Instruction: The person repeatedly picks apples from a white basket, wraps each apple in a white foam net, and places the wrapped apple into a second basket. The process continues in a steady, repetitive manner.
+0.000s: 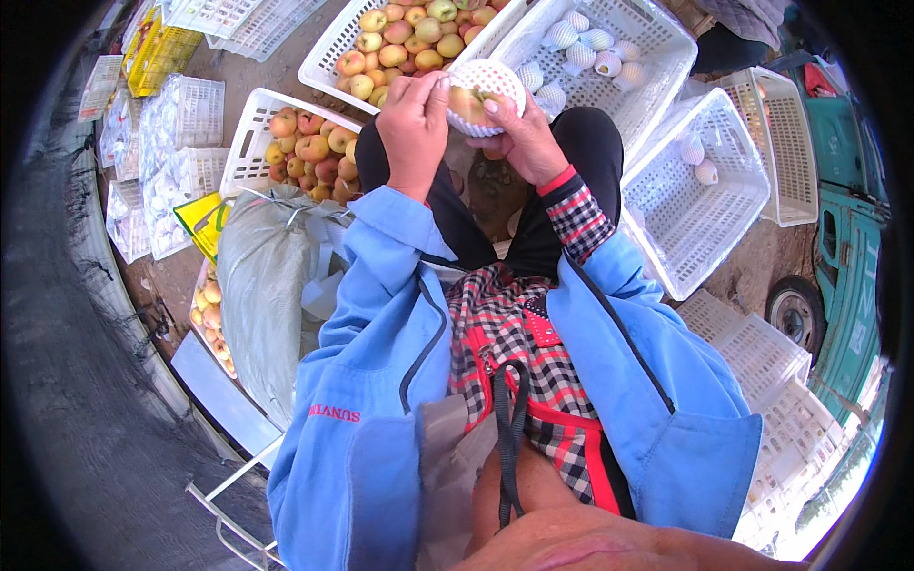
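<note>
An apple (471, 105) sits partly inside a white foam net sleeve (489, 77) between my hands. My right hand (525, 135) is closed around its right side, thumb across the front of the apple. With thumb and fingers together, my left hand (416, 121) pinches at the left edge of the sleeve. Beyond my hands stands a white plastic crate (314, 64) of loose apples (393, 55); another crate (243, 146) of apples (313, 148) is at the left. At the upper right, a plastic-lined crate (653, 107) holds several foam-sleeved fruits (582, 53).
A second lined crate (696, 221) with a few sleeved fruits stands right. A woven sack (257, 285) lies close at the left. Stacked crates (200, 114) are farther left. A green vehicle (850, 264) and more crates (757, 350) are at the right. Another person (750, 21) is partly visible, top right.
</note>
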Available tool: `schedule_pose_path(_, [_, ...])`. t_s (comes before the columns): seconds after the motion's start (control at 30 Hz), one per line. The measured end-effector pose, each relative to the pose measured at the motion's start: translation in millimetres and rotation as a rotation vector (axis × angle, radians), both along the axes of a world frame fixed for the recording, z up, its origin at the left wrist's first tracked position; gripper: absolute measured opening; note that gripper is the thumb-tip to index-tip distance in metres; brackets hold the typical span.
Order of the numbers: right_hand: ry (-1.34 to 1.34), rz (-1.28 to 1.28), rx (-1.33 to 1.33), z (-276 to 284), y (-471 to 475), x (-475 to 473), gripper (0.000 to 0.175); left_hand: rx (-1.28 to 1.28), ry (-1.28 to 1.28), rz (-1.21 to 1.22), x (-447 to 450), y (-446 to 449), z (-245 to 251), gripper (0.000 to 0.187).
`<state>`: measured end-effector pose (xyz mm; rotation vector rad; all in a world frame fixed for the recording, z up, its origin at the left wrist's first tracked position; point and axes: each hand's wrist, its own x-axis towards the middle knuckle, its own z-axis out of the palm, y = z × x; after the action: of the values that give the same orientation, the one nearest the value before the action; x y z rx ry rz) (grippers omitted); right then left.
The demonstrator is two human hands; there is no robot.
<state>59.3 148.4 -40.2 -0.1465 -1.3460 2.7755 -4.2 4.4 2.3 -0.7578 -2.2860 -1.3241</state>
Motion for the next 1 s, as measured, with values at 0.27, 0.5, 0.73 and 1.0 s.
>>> schedule_pose_path(0.27, [0.073,0.07,-0.333,-34.6,14.4,6.4,0.07,0.546,-0.376,-0.152,20.1,-11.7,27.3,0.024])
schedule_pose_path(0.5, [0.136,0.137,-0.278,-21.2,18.1,8.7,0.078,0.307,-0.683,-0.385,-7.0,-13.0,9.1,0.063])
schedule_pose_path(0.73, [0.114,0.087,-0.191,-14.8,19.4,12.0,0.081,0.406,-1.002,-0.586,-20.9,-11.2,13.0,0.074])
schedule_pose_path(1.0, [0.167,0.01,0.234,-30.9,25.2,11.1,0.076,0.399,-1.106,-0.639,-17.7,-12.9,5.3,0.065])
